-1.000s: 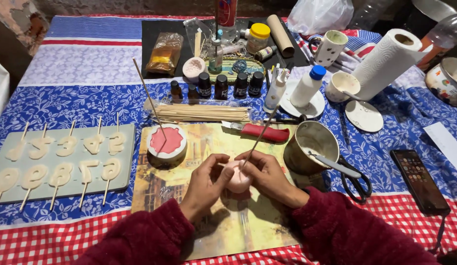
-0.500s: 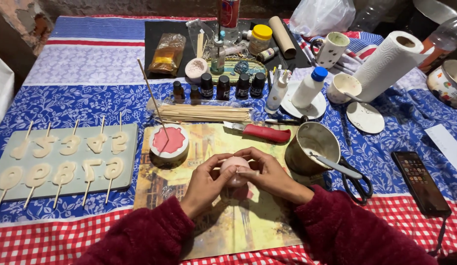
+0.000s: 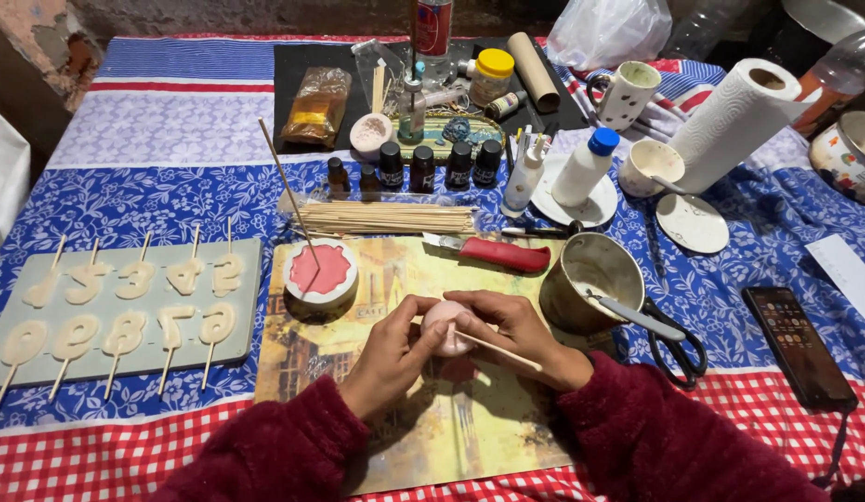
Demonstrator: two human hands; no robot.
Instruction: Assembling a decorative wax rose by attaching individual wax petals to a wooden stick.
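The table (image 3: pixel 154 139), covered in a blue flowered cloth, carries everything. Directly beneath the hands lies a printed mat (image 3: pixel 395 270). Well to the left of the hands sits a grey mould tray (image 3: pixel 249 279) of number shapes on sticks. Just beyond the right hand stands a metal pot (image 3: pixel 586 270) with scissors (image 3: pixel 674 344) against it. Beyond both hands lie a red-handled knife (image 3: pixel 502 253) and a bundle of skewers (image 3: pixel 386 217). Just beyond the left hand sits a round mould filled with pink wax (image 3: pixel 321 271), a stick standing in it.

The left hand (image 3: pixel 391 349) and right hand (image 3: pixel 516 330) are both closed around a small pink ball (image 3: pixel 446 325), held just above the mat. The right hand also pinches a thin wooden stick (image 3: pixel 498 350), whose tip meets the ball.

Judgement: the ball appears light, smooth and waxy, likely soft enough to dent or crack under pressure. It is best cradled around its sides with the fingertips, leaving the pierced face clear. The stick looks stiff but easily snapped.

Against the earlier frame: one second ago the stick pointed up and away from the person; it now lies low, angled back toward the right wrist. The ball sits in much the same place.
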